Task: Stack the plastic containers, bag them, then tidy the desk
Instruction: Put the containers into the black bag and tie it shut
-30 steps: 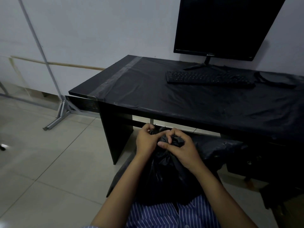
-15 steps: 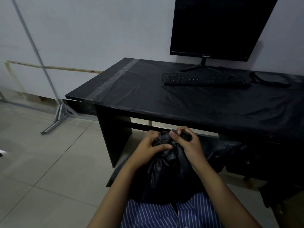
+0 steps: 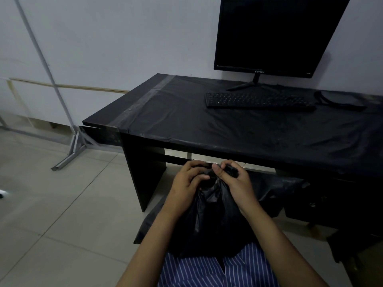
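- Both hands remain at the neck of the black bag [image 3: 209, 220], below the desk [image 3: 228, 129].
- Left hand [image 3: 186, 183] and right hand [image 3: 234, 181] pinch it; right thumb now raised.

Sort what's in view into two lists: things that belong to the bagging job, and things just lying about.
Part of the job:
black plastic bag, on the lap
left hand, gripping the bag's gathered top
right hand, pinching the same top
desk, still to be tidied

Just lying about:
keyboard
monitor
dark pouch by the keyboard
metal frame leg on the floor
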Available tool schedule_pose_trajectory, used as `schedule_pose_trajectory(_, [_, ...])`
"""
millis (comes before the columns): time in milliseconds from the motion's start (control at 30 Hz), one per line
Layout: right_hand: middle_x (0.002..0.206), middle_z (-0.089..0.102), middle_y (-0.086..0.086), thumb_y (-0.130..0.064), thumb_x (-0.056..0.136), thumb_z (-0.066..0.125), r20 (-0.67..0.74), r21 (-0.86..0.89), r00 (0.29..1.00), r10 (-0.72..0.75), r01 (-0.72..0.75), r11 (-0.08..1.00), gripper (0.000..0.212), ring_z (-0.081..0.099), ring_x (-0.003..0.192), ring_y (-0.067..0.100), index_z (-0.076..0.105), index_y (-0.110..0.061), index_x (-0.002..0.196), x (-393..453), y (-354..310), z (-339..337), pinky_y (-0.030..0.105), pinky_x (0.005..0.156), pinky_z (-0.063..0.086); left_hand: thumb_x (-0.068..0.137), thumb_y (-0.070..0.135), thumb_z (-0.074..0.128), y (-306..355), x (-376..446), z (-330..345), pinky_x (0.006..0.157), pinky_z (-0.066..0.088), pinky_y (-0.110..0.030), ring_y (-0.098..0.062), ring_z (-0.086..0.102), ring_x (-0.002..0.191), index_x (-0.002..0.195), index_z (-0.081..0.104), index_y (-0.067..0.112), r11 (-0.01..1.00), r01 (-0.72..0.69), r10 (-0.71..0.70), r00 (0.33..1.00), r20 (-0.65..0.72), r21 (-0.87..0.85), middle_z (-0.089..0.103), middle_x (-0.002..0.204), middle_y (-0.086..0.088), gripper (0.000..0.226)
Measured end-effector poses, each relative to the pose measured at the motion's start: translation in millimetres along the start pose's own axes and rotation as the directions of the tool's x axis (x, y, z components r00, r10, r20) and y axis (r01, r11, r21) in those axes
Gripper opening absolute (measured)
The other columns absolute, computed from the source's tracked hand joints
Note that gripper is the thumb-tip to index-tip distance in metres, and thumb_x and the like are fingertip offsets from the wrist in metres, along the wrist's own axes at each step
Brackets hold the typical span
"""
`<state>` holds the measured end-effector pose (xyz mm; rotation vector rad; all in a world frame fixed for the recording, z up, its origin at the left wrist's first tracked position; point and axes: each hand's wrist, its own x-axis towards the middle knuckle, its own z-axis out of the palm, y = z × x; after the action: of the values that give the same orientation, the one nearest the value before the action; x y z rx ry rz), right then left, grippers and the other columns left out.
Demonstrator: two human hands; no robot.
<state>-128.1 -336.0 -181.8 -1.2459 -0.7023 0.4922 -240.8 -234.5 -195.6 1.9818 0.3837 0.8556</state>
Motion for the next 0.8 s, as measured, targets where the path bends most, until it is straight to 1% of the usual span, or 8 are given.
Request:
schedule_pose_trajectory(133, [0.069, 0.057, -0.007, -0.004, 0.083, 0.071, -0.011, -0.029, 1.000, -0.018, 0.017, 0.999, 0.016, 0.056, 0.068, 0.000, 0.057, -0.009, 0.076, 1, -2, 1, 0.010, 0.069, 0.045, 0.089, 0.027, 0.051, 4, 0, 1, 0.082, 0.050, -0.034, -0.009, 0.065, 0.089, 0.100, 0.070, 0.012, 0.984, 0.146, -0.142, 0.989, 0.044, -0.098, 0.071, 0.092, 0.001, 0.026])
schedule_pose_trajectory(233, [0.081, 0.067, -0.002, -0.008, 0.083, 0.071, -0.008, -0.063, 1.000, -0.030, 0.029, 0.998, 0.009, 0.062, 0.077, 0.000, 0.067, -0.002, 0.087, 5, -3, 1, 0.010, 0.075, 0.047, 0.093, 0.024, 0.050, 6, 0, 4, 0.077, 0.049, -0.031, -0.012, 0.062, 0.081, 0.101, 0.061, 0.013, 0.963, 0.178, -0.173, 0.984, 0.043, -0.202, 0.065, 0.084, -0.003, 0.017])
schedule_pose_trajectory(333, [0.087, 0.073, -0.004, -0.016, 0.088, 0.067, -0.023, -0.082, 0.999, 0.027, -0.028, 0.996, 0.012, 0.066, 0.084, 0.002, 0.073, -0.006, 0.090, 8, -1, 0, 0.012, 0.079, 0.049, 0.097, 0.010, 0.051, 8, 2, 7, 0.068, 0.046, -0.025, -0.006, 0.056, 0.065, 0.098, 0.042, 0.017, 0.849, 0.306, -0.338, 0.941, 0.003, -0.430, 0.056, 0.076, 0.003, 0.011])
schedule_pose_trajectory(400, [0.081, 0.073, -0.006, -0.019, 0.091, 0.062, -0.008, -0.093, 0.997, 0.075, -0.076, 0.993, 0.015, 0.067, 0.080, 0.000, 0.073, -0.013, 0.084, 10, 1, -1, 0.012, 0.076, 0.049, 0.097, 0.011, 0.050, 9, 6, 9, 0.065, 0.048, -0.025, -0.006, 0.059, 0.060, 0.094, 0.043, 0.018, 0.704, 0.407, -0.467, 0.883, 0.052, -0.582, 0.059, 0.074, 0.002, 0.011])
schedule_pose_trajectory(500, [0.088, 0.074, -0.003, -0.028, 0.094, 0.057, 0.019, -0.145, 0.986, 0.168, -0.163, 0.976, 0.022, 0.068, 0.084, 0.002, 0.073, -0.015, 0.088, 13, 3, -2, 0.013, 0.079, 0.050, 0.097, 0.014, 0.050, 8, 9, 7, 0.071, 0.054, -0.024, -0.012, 0.065, 0.073, 0.097, 0.051, 0.008, 0.519, 0.490, -0.523, 0.830, 0.193, -0.700, 0.068, 0.081, -0.005, 0.007])
schedule_pose_trajectory(600, [0.101, 0.074, 0.007, -0.035, 0.097, 0.051, 0.062, -0.224, 0.970, 0.236, -0.216, 0.950, 0.034, 0.068, 0.097, 0.015, 0.072, -0.009, 0.100, 17, 5, -4, 0.025, 0.090, 0.049, 0.091, 0.017, 0.060, 4, 9, 2, 0.100, 0.045, -0.040, -0.033, 0.053, 0.111, 0.128, 0.046, -0.006, 0.406, 0.531, -0.490, 0.814, 0.314, -0.744, 0.053, 0.127, -0.028, 0.045])
schedule_pose_trajectory(667, [0.097, 0.073, 0.007, -0.034, 0.099, 0.048, 0.074, -0.229, 0.963, 0.260, -0.237, 0.944, 0.033, 0.067, 0.095, 0.017, 0.071, -0.011, 0.096, 17, 4, -5, 0.026, 0.088, 0.049, 0.084, 0.017, 0.064, 2, 8, -5, 0.100, 0.046, -0.039, -0.034, 0.053, 0.112, 0.131, 0.044, -0.001, 0.376, 0.555, -0.467, 0.805, 0.365, -0.742, 0.052, 0.128, -0.027, 0.055])
schedule_pose_trajectory(800, [0.084, 0.073, 0.000, -0.030, 0.099, 0.048, 0.095, -0.193, 0.944, 0.316, -0.294, 0.936, 0.028, 0.067, 0.081, 0.010, 0.070, -0.016, 0.089, 16, 1, -7, 0.021, 0.077, 0.050, 0.085, 0.009, 0.056, 3, 2, -19, 0.095, 0.051, -0.035, -0.028, 0.060, 0.111, 0.132, 0.045, 0.006, 0.410, 0.586, -0.344, 0.809, 0.477, -0.698, 0.060, 0.124, -0.016, 0.048])
